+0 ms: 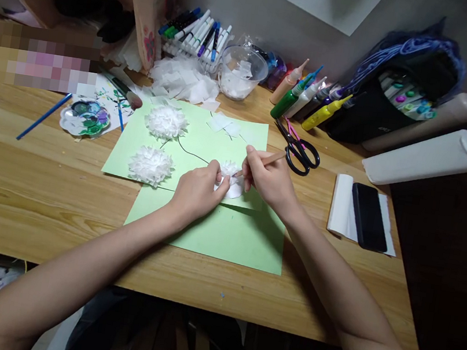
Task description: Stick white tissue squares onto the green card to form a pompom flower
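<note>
My left hand (198,190) is closed in a pinch on a small white tissue piece (234,188) at a partly built white tissue flower (229,170). My right hand (270,177) grips a thin wooden stick (268,158) like a pencil, its tip pressing into that same flower. The flower lies on a light green paper sheet (202,147), over a second green sheet (228,236). Two finished white tissue flowers (166,121) (150,165) sit further left on the sheet, joined by thin drawn black stems.
Black scissors (301,150) lie right of the sheet, paint bottles (304,98) behind them. A clear bowl (242,71), tissue squares (184,80), markers (196,32), a paint palette (84,117) and a blue brush (44,116) sit at the back left. A phone (368,215) lies on white paper, right.
</note>
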A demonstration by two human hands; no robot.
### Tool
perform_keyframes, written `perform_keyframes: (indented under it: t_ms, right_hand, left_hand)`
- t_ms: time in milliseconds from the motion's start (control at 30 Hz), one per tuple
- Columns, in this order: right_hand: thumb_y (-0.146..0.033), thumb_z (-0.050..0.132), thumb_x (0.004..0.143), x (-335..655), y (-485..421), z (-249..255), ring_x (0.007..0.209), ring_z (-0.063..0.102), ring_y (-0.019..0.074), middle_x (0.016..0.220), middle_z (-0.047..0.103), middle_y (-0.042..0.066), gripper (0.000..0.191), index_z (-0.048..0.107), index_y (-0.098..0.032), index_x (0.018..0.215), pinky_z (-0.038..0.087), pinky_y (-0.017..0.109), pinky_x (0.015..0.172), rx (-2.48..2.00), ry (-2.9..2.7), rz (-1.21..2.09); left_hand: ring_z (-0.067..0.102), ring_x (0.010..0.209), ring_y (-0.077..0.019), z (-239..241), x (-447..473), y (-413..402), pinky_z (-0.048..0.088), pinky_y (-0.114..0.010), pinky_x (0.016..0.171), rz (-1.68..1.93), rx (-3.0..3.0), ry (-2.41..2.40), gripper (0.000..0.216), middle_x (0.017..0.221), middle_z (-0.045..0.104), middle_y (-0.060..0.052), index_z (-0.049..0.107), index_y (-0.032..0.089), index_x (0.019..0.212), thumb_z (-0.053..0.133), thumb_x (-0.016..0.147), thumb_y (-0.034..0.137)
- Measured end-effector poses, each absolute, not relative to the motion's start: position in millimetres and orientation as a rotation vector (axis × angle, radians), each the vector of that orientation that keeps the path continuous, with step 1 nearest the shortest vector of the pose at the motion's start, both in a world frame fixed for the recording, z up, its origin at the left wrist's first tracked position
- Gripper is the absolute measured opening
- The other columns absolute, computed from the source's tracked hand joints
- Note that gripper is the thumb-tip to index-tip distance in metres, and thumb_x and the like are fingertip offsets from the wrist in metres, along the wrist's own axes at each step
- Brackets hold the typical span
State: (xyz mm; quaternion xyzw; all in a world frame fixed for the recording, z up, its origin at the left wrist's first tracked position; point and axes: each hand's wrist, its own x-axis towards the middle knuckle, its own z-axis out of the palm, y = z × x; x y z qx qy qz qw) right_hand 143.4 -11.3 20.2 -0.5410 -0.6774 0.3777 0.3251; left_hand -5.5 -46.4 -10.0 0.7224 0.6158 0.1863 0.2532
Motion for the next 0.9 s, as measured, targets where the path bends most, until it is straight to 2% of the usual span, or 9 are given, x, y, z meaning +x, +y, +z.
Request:
perform_keyframes:
  t_ms: [233,900]
  right_hand:
    - [-0.047,0.041,0.092,156,-31,12,0.039,0.045,0.0084,0.041,0.048,-0.003,0.048,0.052,-0.018,0.056,0.036,0.024,0.045,-1.291,-1.696,1.019]
    - [-0.044,0.039,0.094,151,-28,2,0.04,0.044,0.0081,0.043,0.048,-0.003,0.049,0.051,-0.018,0.054,0.037,0.024,0.046,-1.272,-1.751,0.947]
  left_hand:
    - [0.059,0.064,-0.0188,-9,-4,-46,0.031,-0.027,0.055,0.468,1.979,1.697,0.021,0.074,0.065,-0.004,0.05,0.018,0.084,0.038,0.092,0.033]
    - [0.057,0.063,-0.018,-7,-5,-46,0.031,-0.027,0.055,0.419,1.985,1.714,0.024,0.073,0.064,-0.005,0.052,0.018,0.086,0.034,0.093,0.032]
